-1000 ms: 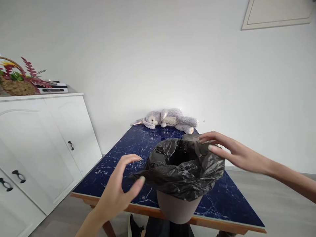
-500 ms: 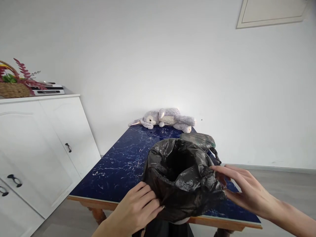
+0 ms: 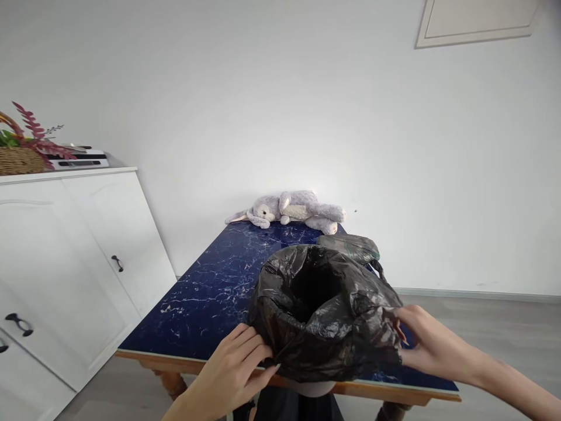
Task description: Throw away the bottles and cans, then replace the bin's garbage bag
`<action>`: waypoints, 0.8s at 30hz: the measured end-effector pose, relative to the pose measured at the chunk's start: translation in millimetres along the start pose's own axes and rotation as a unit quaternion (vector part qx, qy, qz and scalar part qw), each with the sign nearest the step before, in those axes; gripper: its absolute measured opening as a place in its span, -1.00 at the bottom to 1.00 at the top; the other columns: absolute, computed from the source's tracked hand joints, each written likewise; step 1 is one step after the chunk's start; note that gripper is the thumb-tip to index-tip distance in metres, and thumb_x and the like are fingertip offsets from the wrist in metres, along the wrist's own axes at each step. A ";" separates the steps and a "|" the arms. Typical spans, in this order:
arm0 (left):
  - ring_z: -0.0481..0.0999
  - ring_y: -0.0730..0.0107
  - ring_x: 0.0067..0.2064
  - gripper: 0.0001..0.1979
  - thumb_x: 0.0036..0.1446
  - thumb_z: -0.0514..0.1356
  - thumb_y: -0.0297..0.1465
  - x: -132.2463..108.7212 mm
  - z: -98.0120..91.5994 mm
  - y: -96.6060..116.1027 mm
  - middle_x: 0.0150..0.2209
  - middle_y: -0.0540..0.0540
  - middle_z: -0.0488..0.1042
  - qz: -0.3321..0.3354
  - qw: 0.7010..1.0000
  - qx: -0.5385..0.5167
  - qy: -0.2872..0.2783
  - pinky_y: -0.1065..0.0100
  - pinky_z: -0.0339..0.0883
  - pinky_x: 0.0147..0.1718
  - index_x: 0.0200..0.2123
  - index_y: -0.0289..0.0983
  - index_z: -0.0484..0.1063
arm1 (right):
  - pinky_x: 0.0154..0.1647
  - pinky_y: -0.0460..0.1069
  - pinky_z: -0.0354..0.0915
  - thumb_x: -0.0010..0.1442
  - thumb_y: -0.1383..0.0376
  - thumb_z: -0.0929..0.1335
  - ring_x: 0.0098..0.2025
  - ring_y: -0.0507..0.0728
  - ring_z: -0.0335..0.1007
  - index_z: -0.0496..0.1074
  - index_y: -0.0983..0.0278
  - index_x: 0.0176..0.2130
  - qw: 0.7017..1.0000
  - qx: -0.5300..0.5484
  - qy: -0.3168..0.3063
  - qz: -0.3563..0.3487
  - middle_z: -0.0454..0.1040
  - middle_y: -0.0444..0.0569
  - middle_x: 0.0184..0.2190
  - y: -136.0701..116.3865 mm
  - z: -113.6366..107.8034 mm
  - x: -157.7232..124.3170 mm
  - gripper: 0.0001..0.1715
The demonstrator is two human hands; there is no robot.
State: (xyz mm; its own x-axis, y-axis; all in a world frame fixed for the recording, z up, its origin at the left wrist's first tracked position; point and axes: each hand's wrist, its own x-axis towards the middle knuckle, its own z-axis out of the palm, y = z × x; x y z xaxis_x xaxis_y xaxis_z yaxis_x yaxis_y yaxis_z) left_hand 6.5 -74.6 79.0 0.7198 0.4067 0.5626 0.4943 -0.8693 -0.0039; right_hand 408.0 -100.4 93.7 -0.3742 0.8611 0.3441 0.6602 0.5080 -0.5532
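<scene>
A black plastic garbage bag (image 3: 333,345) lines a bin and hangs over its rim, its dark mouth facing up. Only a pale bit of the bin's base (image 3: 312,388) shows beneath the plastic, at the table's front edge. On the left side, my left hand (image 3: 236,365) has its fingers closed on the bag's hanging edge. Over on the right, my right hand (image 3: 423,345) pinches the bag's edge and holds it out sideways. Behind the bin lies a bundle of dark plastic bags (image 3: 350,247).
The blue marbled table (image 3: 205,292) has a wooden edge. A grey plush rabbit (image 3: 289,210) lies at its far end by the wall. At left stands a white cabinet (image 3: 87,245) with a wicker basket (image 3: 20,161) of artificial plants on top.
My right hand has gone from loosely spread fingers at the bag to a pinch, with the plastic drawn out to the right. My left hand has shifted slightly left, still on the bag.
</scene>
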 end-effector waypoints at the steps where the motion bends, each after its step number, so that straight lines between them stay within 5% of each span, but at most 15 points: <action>1: 0.54 0.22 -0.22 -0.91 0.43 0.14 -0.42 -2.3 0.1 0.1 -0.29 -0.07 0.57 -0.009 1.000 -0.006 -0.008 0.15 0.41 -0.07 -0.15 -0.21 0.45 | -0.43 0.02 0.31 0.41 -0.03 0.24 -0.49 0.14 0.38 0.37 0.17 -0.37 0.992 0.108 -0.010 0.058 0.50 -0.03 -0.47 -3.5 -2.4 -0.5 -0.56; 4: 0.57 0.20 -0.17 -0.89 0.43 0.13 -0.38 -7.4 -0.1 1.3 -0.25 -0.09 0.58 -0.020 0.999 -0.006 -0.027 0.14 0.41 0.02 -0.10 -0.20 0.47 | -0.52 0.01 0.26 0.37 -0.35 0.05 -0.60 0.08 0.29 0.43 0.19 -0.25 0.893 0.420 -0.083 0.139 0.50 -0.02 -0.44 -20.3 -4.6 0.2 -0.19; 6: 0.57 0.20 -0.17 -0.87 0.43 0.13 -0.36 -8.6 -0.1 2.4 -0.26 -0.10 0.59 -0.022 0.999 0.000 -0.028 0.14 0.43 0.03 -0.10 -0.20 0.48 | -0.55 -0.02 0.15 0.31 -0.42 0.12 -0.67 0.01 0.14 0.43 0.19 -0.22 0.832 0.530 -0.088 0.138 0.45 -0.09 -0.49 -34.7 -2.8 1.2 -0.18; 8: 0.58 0.20 -0.18 -0.84 0.44 0.12 -0.34 -8.4 0.2 3.7 -0.27 -0.10 0.59 -0.024 0.999 0.004 -0.028 0.15 0.44 0.03 -0.11 -0.19 0.51 | -0.51 -0.04 0.11 0.28 -0.38 0.27 -0.67 -0.04 0.06 0.43 0.18 -0.25 0.806 0.572 -0.049 0.147 0.38 -0.16 -0.52 -49.8 -1.3 1.7 -0.29; 13: 0.59 0.20 -0.17 -0.81 0.44 0.11 -0.33 -7.7 0.9 5.3 -0.26 -0.11 0.60 -0.032 0.999 0.003 -0.037 0.16 0.46 0.04 -0.10 -0.17 0.53 | -0.50 -0.08 0.06 0.13 -0.33 0.45 -0.62 -0.07 -0.01 0.36 0.23 -0.42 0.780 0.587 -0.001 0.216 0.18 -0.25 -0.62 -77.3 -4.9 4.6 -0.29; 16: 0.60 0.20 -0.16 -0.83 0.44 0.13 -0.32 -8.8 0.9 5.3 -0.24 -0.09 0.61 -0.038 0.998 -0.002 -0.042 0.17 0.46 0.04 -0.09 -0.16 0.53 | -0.53 -0.11 0.05 0.21 -0.23 0.47 -0.60 -0.07 -0.07 0.20 0.25 -0.55 0.768 0.584 0.034 0.260 0.08 -0.26 -0.65 -78.9 -6.7 7.8 -0.26; 21: 0.60 0.20 -0.14 -0.83 0.43 0.13 -0.33 -9.3 1.1 5.9 -0.23 -0.10 0.61 -0.039 0.998 0.000 -0.044 0.18 0.46 0.04 -0.09 -0.14 0.54 | -0.57 -0.09 0.02 0.19 -0.16 0.51 -0.61 -0.08 -0.15 0.16 0.22 -0.55 0.759 0.581 0.109 0.272 0.04 -0.29 -0.64 -56.8 7.8 5.4 -0.28; 24: 0.60 0.19 -0.15 -0.81 0.44 0.10 -0.33 -7.6 2.8 6.0 -0.23 -0.10 0.61 -0.036 0.998 -0.001 -0.043 0.17 0.46 0.05 -0.09 -0.13 0.54 | -0.54 -0.08 0.03 0.12 -0.22 0.52 -0.59 -0.06 -0.05 0.17 0.21 -0.53 0.776 0.536 0.096 0.317 0.11 -0.28 -0.62 -32.7 35.2 -1.0 -0.27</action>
State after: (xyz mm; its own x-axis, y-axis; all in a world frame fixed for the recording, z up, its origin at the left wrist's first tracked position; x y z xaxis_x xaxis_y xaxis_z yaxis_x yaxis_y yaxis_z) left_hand 5.3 -82.1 72.4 0.7212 0.4912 0.4885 0.5461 -0.8370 0.0353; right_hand 363.9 -117.2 84.8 -0.0245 0.9784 -0.2053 -0.2884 -0.2036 -0.9356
